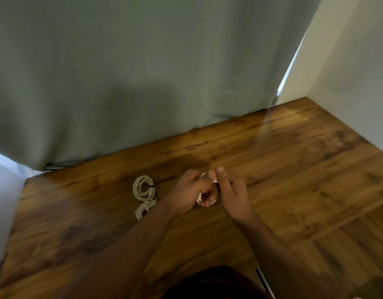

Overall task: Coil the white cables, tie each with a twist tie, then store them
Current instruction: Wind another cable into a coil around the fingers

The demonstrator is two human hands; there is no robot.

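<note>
Reaching out over a wooden tabletop (294,169), a person's two bare forearms meet near the middle of the surface, where both hands close around a small bundle of white cable (199,198) held just above the wood. The left hand (187,194) has its fingers curled round the bundle, which shows only as pale slivers between the knuckles; the right hand (232,194) pinches at the same bundle, thumb and forefinger raised at its top, though what sits between those fingertips is too small to tell. Just left of the hands, two finished white cable coils lie flat on the table, touching end to end: the nearer, smaller coil (144,208) and, beyond it, a larger coil (143,187) cinched on its right side by a dark twist tie (152,186). Behind the table hangs a grey-green curtain (143,72), with a white wall (348,72) at the right.
</note>
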